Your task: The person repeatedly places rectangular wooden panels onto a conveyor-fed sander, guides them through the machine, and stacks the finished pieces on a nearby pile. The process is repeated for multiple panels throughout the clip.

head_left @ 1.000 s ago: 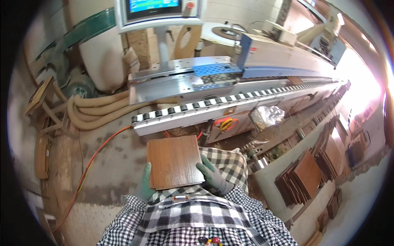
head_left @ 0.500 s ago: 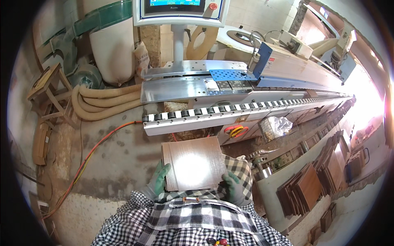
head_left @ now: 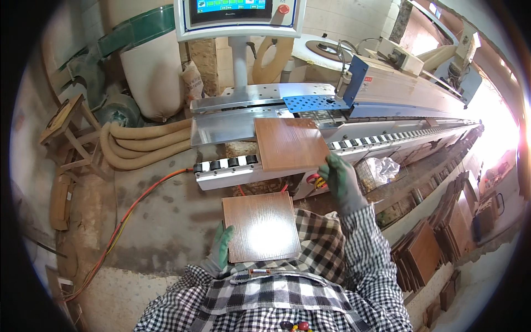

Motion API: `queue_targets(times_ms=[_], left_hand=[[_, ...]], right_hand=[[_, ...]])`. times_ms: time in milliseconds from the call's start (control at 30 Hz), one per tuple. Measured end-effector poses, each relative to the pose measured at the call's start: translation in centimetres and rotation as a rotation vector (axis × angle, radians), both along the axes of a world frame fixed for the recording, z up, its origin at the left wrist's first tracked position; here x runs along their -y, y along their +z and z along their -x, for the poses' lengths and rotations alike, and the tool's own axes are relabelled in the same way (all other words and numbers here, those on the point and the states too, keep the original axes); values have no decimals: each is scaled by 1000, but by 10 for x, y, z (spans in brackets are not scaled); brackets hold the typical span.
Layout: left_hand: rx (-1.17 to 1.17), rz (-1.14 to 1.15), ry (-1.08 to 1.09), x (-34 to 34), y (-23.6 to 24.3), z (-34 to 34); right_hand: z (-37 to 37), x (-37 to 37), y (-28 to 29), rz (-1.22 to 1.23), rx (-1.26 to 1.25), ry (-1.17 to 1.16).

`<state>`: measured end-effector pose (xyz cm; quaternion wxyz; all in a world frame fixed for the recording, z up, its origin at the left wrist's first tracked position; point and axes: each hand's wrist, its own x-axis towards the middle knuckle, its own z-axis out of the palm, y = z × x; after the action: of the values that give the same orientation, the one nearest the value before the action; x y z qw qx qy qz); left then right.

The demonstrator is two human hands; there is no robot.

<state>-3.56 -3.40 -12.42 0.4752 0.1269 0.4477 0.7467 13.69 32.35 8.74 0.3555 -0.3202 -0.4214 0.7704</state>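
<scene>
A brown wood-grain panel [head_left: 290, 145] lies across the roller rail and the edge of the machine's metal table. My gloved right hand [head_left: 341, 180] has its fingers closed at the panel's lower right corner. On my lap rests a stack of similar panels [head_left: 257, 216], its top one shining with glare. My gloved left hand [head_left: 222, 243] grips the left edge of this stack, thumb on top; the fingers beneath are hidden.
The white roller rail [head_left: 229, 177] runs to the far right. A metal table [head_left: 218, 133] and a blue perforated plate [head_left: 315, 103] sit behind it. A control screen [head_left: 229, 11] stands above. Leaning panels [head_left: 417, 254] are on the right; an orange hose [head_left: 124, 207] crosses the left floor.
My right hand has left the stack and moved forward and right with one panel, now over the roller rail. My left hand has stayed on the stack.
</scene>
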Motion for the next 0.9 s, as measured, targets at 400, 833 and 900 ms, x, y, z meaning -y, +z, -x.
queue_targets(times_ms=[400, 833, 900], left_hand=[[-181, 70, -128, -18, 98, -14], [197, 21, -78, -1, 60, -17], [200, 11, -143, -7, 71, -14]], right_hand=[[80, -42, 2, -981, 462, -8], [140, 7, -12, -1694, 766, -38], [120, -4, 3, -1669, 923, 29]])
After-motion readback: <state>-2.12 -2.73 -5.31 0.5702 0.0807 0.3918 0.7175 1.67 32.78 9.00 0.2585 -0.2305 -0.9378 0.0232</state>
